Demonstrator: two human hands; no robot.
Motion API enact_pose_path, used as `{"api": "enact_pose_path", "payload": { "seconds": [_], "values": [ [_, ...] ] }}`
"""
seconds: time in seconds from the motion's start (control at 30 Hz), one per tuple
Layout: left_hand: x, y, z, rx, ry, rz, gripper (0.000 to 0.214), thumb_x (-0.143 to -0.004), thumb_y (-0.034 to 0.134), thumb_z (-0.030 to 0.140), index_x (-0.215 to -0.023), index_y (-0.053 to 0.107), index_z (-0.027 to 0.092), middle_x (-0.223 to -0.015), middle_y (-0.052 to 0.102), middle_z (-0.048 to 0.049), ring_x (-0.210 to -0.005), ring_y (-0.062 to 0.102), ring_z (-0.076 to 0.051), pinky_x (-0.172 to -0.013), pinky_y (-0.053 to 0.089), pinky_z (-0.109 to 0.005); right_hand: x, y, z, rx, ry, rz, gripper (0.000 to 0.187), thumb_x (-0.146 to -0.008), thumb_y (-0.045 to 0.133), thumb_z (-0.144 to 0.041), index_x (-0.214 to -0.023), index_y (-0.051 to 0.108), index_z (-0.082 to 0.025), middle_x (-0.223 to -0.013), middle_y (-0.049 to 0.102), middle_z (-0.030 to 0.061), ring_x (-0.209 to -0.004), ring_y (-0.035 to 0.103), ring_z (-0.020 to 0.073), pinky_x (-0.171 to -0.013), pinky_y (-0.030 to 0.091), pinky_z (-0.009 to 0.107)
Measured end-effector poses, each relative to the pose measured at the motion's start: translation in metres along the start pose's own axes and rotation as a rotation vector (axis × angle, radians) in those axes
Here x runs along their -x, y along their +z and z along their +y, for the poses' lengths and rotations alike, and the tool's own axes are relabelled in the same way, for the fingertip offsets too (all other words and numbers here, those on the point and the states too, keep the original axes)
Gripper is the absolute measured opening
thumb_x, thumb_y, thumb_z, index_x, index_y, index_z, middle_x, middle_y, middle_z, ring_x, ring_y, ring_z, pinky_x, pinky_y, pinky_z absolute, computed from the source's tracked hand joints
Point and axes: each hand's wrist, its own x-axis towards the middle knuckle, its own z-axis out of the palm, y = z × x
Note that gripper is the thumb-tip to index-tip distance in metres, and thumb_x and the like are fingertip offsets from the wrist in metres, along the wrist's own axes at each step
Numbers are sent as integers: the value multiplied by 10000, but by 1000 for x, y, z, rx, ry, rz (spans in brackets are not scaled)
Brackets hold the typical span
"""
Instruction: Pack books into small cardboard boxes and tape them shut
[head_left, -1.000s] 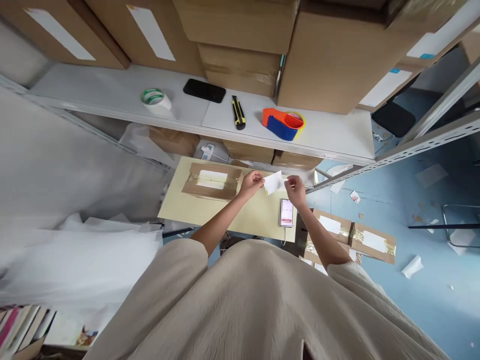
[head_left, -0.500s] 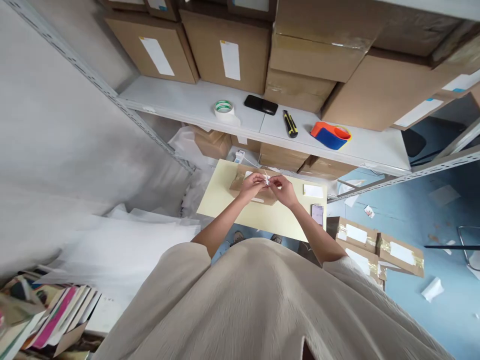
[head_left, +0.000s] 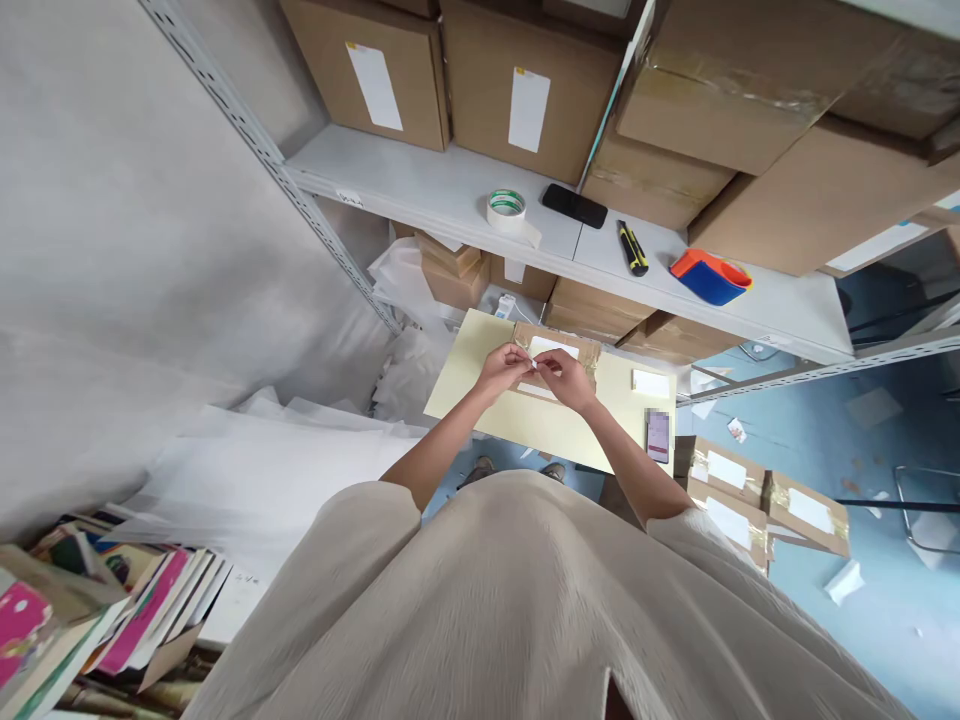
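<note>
My left hand (head_left: 501, 366) and my right hand (head_left: 561, 376) meet over a brown cardboard parcel (head_left: 581, 349) that bears a white label and lies on a pale yellow table (head_left: 465, 385). Both hands pinch one small white scrap (head_left: 533, 364) between their fingertips, just above the parcel's near edge. A loose white label (head_left: 649, 383) lies on the table to the right, and a phone (head_left: 658, 434) with a lit screen rests near the table's right edge.
A white shelf (head_left: 420, 190) above the table carries a roll of tape (head_left: 506, 209), a black phone (head_left: 574, 206), a yellow-black utility knife (head_left: 632, 249) and an orange-blue tape dispenser (head_left: 709, 277). Large cartons (head_left: 517, 85) stand behind. Taped parcels (head_left: 761, 495) lie on the blue floor, books (head_left: 97, 620) at lower left.
A second ago the hands held a white label apart above the table's right side. They moved left over the parcel and came together on a small scrap; the label lies on the table.
</note>
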Motion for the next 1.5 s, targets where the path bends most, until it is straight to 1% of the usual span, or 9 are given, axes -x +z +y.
{"api": "enact_pose_path", "payload": {
  "seconds": [0.27, 0.43, 0.63, 0.8, 0.97, 1.07, 1.23, 1.4, 1.5],
  "values": [
    [5, -12, 5, -10, 24, -4, 458, -740, 1021, 421, -920, 654, 213, -878, 783, -5, -894, 793, -196, -946, 691, -431, -5, 8, -13, 36, -2, -36, 275, -973, 752, -554, -1028, 807, -291, -1102, 814, 74, -986, 769, 252, -980, 651, 436],
    [5, -13, 3, -25, 61, 8, 475, -757, 1000, 392, -891, 574, 233, -840, 747, 22, -879, 791, -190, -944, 666, -410, -4, 12, -17, 17, -2, -45, 252, -961, 758, -537, -1015, 802, -295, -1074, 826, 68, -979, 783, 255, -980, 650, 440],
    [1, -15, -2, -45, 109, 15, 496, -759, 962, 300, -889, 486, 251, -780, 701, 62, -783, 743, -143, -843, 590, -314, -2, 15, -23, -64, 83, -69, 309, -950, 764, -594, -995, 801, -290, -1029, 850, 52, -991, 802, 252, -969, 650, 404],
    [3, -17, -4, -72, 126, -25, 491, -786, 933, 279, -900, 456, 261, -805, 715, 54, -817, 763, -163, -878, 589, -334, -2, 18, -20, -106, 149, -49, 325, -889, 797, -605, -888, 768, -281, -951, 836, 46, -946, 790, 250, -946, 643, 396],
    [6, -20, -5, -57, 90, 7, 355, -791, 851, 210, -866, 506, 249, -790, 683, 52, -799, 748, -154, -877, 604, -331, -6, 18, -3, -180, 271, 45, 346, -849, 798, -612, -823, 695, -282, -847, 787, 31, -855, 767, 238, -868, 650, 385],
    [7, -30, -3, -63, 83, 48, 230, -794, 804, 237, -836, 578, 238, -765, 665, 52, -786, 719, -143, -876, 621, -320, -10, 13, 9, -230, 335, 113, 352, -825, 820, -602, -830, 683, -278, -835, 779, 33, -850, 779, 236, -865, 657, 379],
    [8, -61, 5, -125, 89, 160, 70, -780, 777, 244, -765, 711, 226, -803, 724, 15, -808, 709, -156, -883, 653, -330, -16, 1, 26, -287, 430, 197, 337, -786, 862, -551, -787, 665, -277, -823, 779, 33, -812, 773, 224, -819, 657, 367],
    [11, -90, 12, -87, 63, 322, 139, -779, 809, 247, -689, 707, 217, -798, 731, -13, -854, 740, -186, -888, 669, -354, -27, 0, 31, -309, 471, 238, 318, -766, 893, -487, -747, 664, -266, -789, 759, 26, -803, 753, 218, -820, 666, 372],
    [17, -103, 12, -51, 45, 370, 150, -760, 863, 255, -717, 724, 217, -812, 745, -18, -832, 733, -183, -885, 657, -364, -34, 8, 28, -313, 472, 201, 337, -795, 900, -481, -750, 653, -257, -814, 761, 28, -796, 738, 202, -837, 667, 372]
  ]
}}
